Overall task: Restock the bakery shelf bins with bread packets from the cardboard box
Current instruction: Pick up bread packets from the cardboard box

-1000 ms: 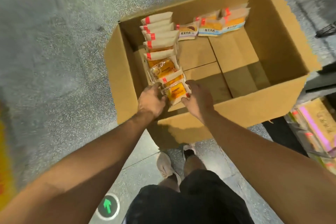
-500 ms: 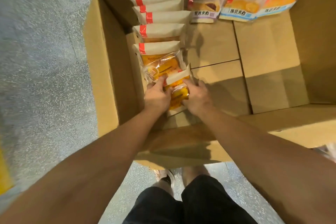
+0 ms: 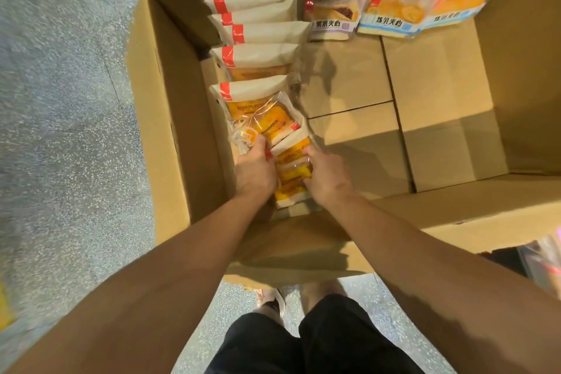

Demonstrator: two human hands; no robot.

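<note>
Where the cardboard box (image 3: 170,118) sits, speckled grey floor (image 3: 60,130) surrounds it.

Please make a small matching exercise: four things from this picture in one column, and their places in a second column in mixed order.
1. left hand
2. purple-label packet
3. blue-label packets
4. cardboard box

A. far wall, right of the purple one
B. on the speckled floor
C. gripping packets at the near end of the row
D. far wall, beside the row's far end

Pairs: 1-C, 2-D, 3-A, 4-B
</note>
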